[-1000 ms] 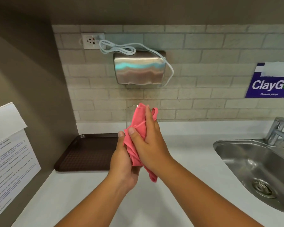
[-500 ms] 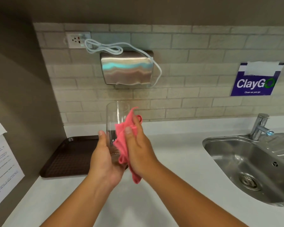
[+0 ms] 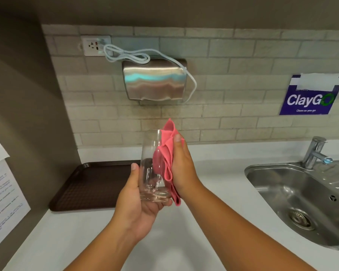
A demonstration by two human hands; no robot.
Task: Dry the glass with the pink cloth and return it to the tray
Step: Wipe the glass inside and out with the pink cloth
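A clear, tall glass (image 3: 152,153) is upright above the white counter, held around its base by my left hand (image 3: 137,200). My right hand (image 3: 182,169) presses a bunched pink cloth (image 3: 167,151) against the glass's right side; the cloth's lower end hangs past the base. The brown tray (image 3: 90,184) lies on the counter to the left of the glass, in the corner by the wall, with nothing on it.
A steel sink (image 3: 305,202) with a tap (image 3: 315,151) sits at the right. A steel hand dryer (image 3: 155,81) with a white cord hangs on the tiled wall above. Printed paper sheets (image 3: 2,202) are fixed on the left wall.
The cloth, which covered most of the glass a second ago, has slid to its right side, so the glass now shows. Both hands have shifted slightly with the view.
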